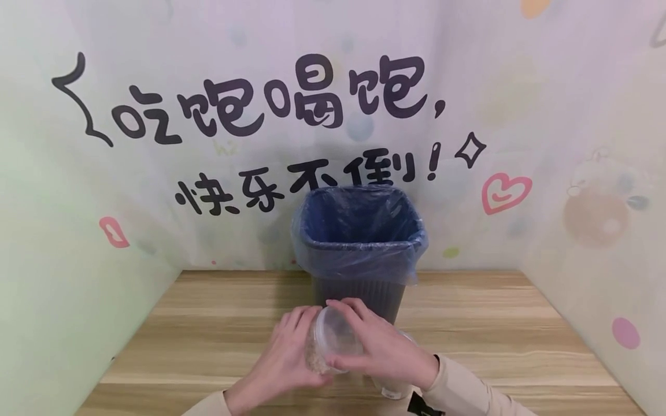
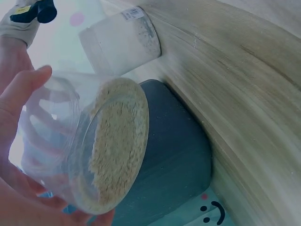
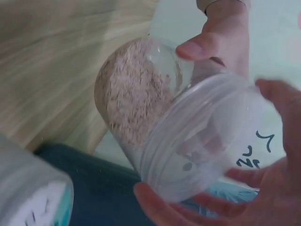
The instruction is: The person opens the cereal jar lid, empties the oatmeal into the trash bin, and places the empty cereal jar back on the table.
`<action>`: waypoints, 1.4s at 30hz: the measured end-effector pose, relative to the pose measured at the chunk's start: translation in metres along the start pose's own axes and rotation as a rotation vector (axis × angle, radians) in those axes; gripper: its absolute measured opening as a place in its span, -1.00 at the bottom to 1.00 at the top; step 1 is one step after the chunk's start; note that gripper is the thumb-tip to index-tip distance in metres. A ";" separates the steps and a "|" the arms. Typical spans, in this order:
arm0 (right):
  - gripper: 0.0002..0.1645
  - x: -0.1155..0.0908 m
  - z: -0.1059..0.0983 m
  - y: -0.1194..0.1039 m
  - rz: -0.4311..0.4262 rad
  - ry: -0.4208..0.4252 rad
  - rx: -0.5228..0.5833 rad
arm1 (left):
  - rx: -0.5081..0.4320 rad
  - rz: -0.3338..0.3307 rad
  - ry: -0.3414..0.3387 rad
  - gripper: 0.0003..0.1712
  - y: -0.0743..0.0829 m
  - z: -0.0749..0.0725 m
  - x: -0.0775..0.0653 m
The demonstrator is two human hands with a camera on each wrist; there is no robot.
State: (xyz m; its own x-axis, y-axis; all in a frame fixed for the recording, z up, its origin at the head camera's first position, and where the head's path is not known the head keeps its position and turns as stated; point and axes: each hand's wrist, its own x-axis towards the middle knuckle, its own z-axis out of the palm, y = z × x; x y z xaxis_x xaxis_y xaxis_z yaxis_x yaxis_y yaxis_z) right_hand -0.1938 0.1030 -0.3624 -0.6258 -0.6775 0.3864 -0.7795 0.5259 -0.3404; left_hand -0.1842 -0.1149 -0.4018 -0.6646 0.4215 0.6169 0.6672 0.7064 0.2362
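My left hand grips a clear plastic jar round its side. The jar lies tilted, its lidded end turned toward my right hand. Beige, flaky grains fill part of it and have slid along the wall and base. At the jar's mouth sits a translucent lid, with the fingers and thumb of my right hand spread round its edge. A second clear jar with a barcode label stands on the table beside the right forearm, partly hidden by it in the head view.
Behind the hands stands a dark ribbed bin, lined with a blue plastic bag folded over its rim. The wooden table is bounded by a printed cloth wall at the back and both sides.
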 end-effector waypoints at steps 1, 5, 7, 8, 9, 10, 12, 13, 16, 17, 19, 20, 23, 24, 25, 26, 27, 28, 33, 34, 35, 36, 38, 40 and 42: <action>-0.04 0.001 -0.001 0.002 -0.052 -0.004 -0.024 | -0.018 0.001 -0.011 0.21 -0.001 0.000 0.000; 0.10 0.004 -0.005 0.008 -0.286 -0.062 -0.101 | -0.148 -0.014 -0.087 0.18 -0.006 -0.001 0.000; 0.14 0.004 -0.007 0.010 -0.357 -0.101 -0.084 | -0.235 -0.033 -0.120 0.17 -0.008 -0.003 0.000; 0.15 0.004 -0.008 0.010 -0.372 -0.110 -0.078 | -0.269 -0.043 -0.133 0.16 -0.009 -0.003 0.000; 0.15 0.004 -0.009 0.010 -0.359 -0.119 -0.058 | -0.298 -0.055 -0.143 0.15 -0.009 -0.004 0.000; 0.15 0.004 -0.009 0.009 -0.336 -0.121 -0.031 | -0.312 -0.060 -0.144 0.14 -0.009 -0.004 0.001; 0.12 0.003 -0.010 0.008 -0.259 -0.109 0.022 | -0.295 -0.061 -0.137 0.12 -0.008 -0.005 0.003; 0.12 0.003 -0.010 0.007 -0.210 -0.097 0.041 | -0.271 -0.056 -0.127 0.12 -0.008 -0.005 0.004; 0.08 0.002 -0.010 0.004 -0.040 -0.078 0.070 | -0.171 -0.031 -0.079 0.14 -0.004 -0.005 0.006; 0.08 0.002 -0.010 0.004 0.005 -0.072 0.064 | -0.139 -0.021 -0.063 0.16 -0.003 -0.005 0.007; 0.07 0.001 -0.009 0.002 0.084 -0.069 0.036 | -0.080 0.000 -0.035 0.19 -0.001 -0.005 0.008; 0.06 0.001 -0.008 0.001 0.113 -0.069 0.020 | -0.057 0.009 -0.025 0.21 0.001 -0.005 0.008; 0.07 0.001 -0.006 0.000 0.138 -0.052 -0.027 | -0.013 0.031 -0.010 0.26 0.002 -0.004 0.009; 0.07 0.000 -0.006 0.000 0.128 -0.044 -0.035 | -0.008 0.039 -0.011 0.25 0.002 -0.004 0.009; 0.07 0.000 -0.006 0.001 0.108 -0.037 -0.038 | -0.006 0.047 -0.016 0.25 0.001 -0.003 0.009; 0.07 0.000 -0.007 0.002 0.086 -0.030 -0.037 | -0.010 0.053 -0.025 0.24 0.001 -0.003 0.010; 0.07 0.000 -0.007 0.002 0.057 -0.025 -0.036 | -0.020 0.057 -0.040 0.23 0.000 -0.004 0.010; 0.08 0.000 -0.008 0.004 0.026 -0.024 -0.032 | -0.044 0.054 -0.063 0.21 -0.002 -0.004 0.010; 0.18 0.001 -0.014 0.010 -0.172 -0.050 -0.036 | -0.300 0.000 -0.227 0.11 -0.009 -0.005 0.013; 0.19 0.001 -0.016 0.011 -0.219 -0.051 -0.038 | -0.356 -0.017 -0.253 0.10 -0.011 -0.006 0.013; 0.20 0.001 -0.017 0.012 -0.260 -0.054 -0.039 | -0.408 -0.030 -0.281 0.09 -0.011 -0.006 0.014; 0.21 0.001 -0.018 0.013 -0.295 -0.053 -0.044 | -0.456 -0.039 -0.304 0.08 -0.013 -0.007 0.014; 0.22 0.002 -0.022 0.015 -0.344 -0.040 -0.074 | -0.575 -0.088 -0.361 0.07 -0.016 -0.008 0.015; 0.22 0.002 -0.029 0.016 -0.369 -0.027 -0.086 | -0.703 -0.176 -0.411 0.04 -0.023 -0.008 0.014; 0.23 0.001 -0.038 0.019 -0.363 -0.017 -0.102 | -0.814 -0.278 -0.438 0.02 -0.033 -0.009 0.010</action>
State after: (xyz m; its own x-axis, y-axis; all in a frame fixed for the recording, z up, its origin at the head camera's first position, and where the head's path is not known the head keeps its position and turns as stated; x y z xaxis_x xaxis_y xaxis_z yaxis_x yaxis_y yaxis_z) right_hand -0.2101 0.1321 -0.3364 -0.3083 -0.8372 0.4517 -0.9498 0.2975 -0.0968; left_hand -0.2099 -0.1392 -0.3965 -0.7904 0.5900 0.1649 0.3865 0.2714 0.8814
